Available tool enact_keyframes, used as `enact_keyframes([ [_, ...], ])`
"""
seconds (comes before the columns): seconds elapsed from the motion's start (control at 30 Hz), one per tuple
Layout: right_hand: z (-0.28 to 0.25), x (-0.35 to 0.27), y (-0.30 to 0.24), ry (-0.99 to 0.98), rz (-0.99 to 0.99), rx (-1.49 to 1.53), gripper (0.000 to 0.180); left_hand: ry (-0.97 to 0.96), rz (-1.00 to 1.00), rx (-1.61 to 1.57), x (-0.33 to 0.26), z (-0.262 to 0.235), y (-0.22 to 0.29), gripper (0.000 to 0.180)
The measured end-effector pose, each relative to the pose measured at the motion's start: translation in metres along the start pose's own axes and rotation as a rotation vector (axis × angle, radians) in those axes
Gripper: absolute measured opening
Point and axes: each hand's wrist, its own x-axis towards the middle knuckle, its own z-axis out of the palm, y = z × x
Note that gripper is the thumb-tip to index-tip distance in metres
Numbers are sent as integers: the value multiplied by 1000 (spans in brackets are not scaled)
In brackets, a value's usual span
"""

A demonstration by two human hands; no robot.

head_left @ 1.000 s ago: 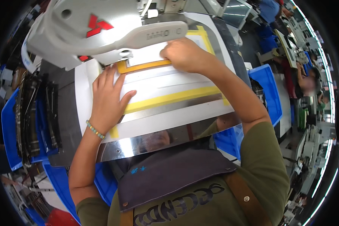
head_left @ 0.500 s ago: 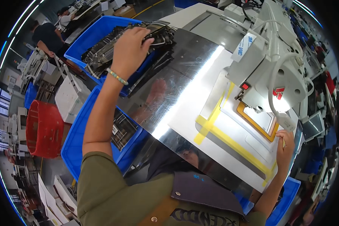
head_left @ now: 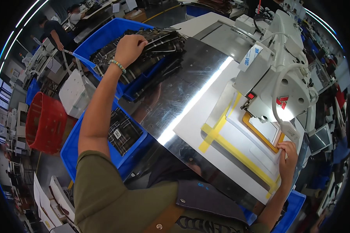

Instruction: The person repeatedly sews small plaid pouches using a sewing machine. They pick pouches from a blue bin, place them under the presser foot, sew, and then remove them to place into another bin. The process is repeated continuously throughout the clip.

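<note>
My left hand (head_left: pixel 130 49), with a beaded bracelet at its wrist, is over a pile of dark plaid cloth pieces (head_left: pixel 140 70) in the far blue bin. Its fingers are pinched together at the edge of the top plaid cloth piece (head_left: pixel 163 40). Under the head of a white sewing machine (head_left: pixel 270 85) lies an orange frame (head_left: pixel 259 134) around a pale inner area. At the near right corner of this frame, my right hand (head_left: pixel 288 155) has its fingers curled against the edge; its fingertips are partly hidden.
A shiny metal tabletop (head_left: pixel 182 83) lies between bin and machine, with a white board (head_left: pixel 190 128) bearing yellow tape. A nearer blue bin (head_left: pixel 72 149) holds labelled plaid cloth. Left stand a red basket (head_left: pixel 42 124) and a white container (head_left: pixel 76 95). A co-worker (head_left: pixel 54 33) stands farther back.
My left hand has drawn back toward the left, its fingers now closer together, and the top plaid cloth is lifted. The right hand stays at the frame's corner. The whole view has shifted slightly.
</note>
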Motion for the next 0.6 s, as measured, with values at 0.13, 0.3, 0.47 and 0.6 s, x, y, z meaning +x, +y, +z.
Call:
enact_keyframes([
  [0.13,0,0,0,1,-19,-4,15,-20,-22,-93,9,-2,-12,21],
  [0.3,-2,-1,0,0,-8,5,16,-261,-279,-384,32,-4,-52,29],
  [0.47,-6,1,-6,10,-6,-12,18,53,-235,-258,37,-15,-45,26],
  [0.6,-13,8,-31,-33,-10,13,19,402,87,-227,14,-30,8,14],
])
